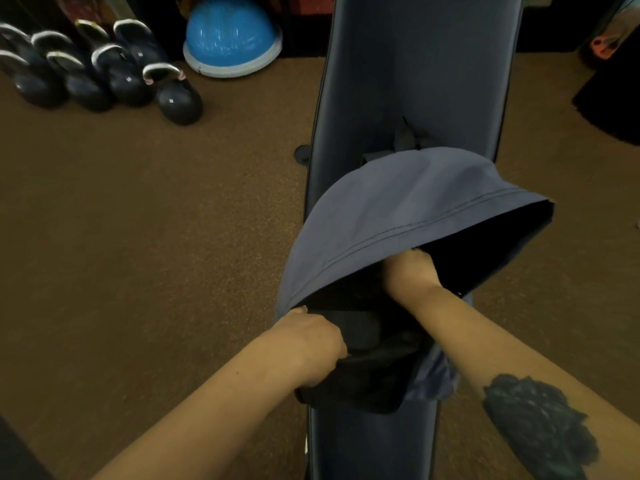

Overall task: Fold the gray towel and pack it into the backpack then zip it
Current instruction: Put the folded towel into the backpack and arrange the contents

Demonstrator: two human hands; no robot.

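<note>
- Backpack point(391, 216) lies on the padded tabletop point(422, 74), its blue-gray flap lifted so the main mouth gapes toward the person.
- Left hand point(308, 337) grips the near-left rim of the opening; its fingers are curled tight on the dark edge fabric, holding the mouth wide.
- Right hand point(410, 271) is plunged into the compartment past the knuckles. Its fingers are hidden under the flap, so I cannot tell whether they are apart or closed on anything.
- Gray towel: nowhere on the tabletop or the floor. My guess is it is already inside, being pressed down by the right hand, but the interior is too dark to make it out.
- Done, by my reading: the folding, and most of the packing.
- Left to do: pull the right hand out, let the flap drop, then run the zipper round. The opening is plainly unzipped now, and I cannot pick out the slider.
- Kettlebells point(104, 74) and a blue balance dome point(230, 36) sit on the floor well apart from all this.
</note>
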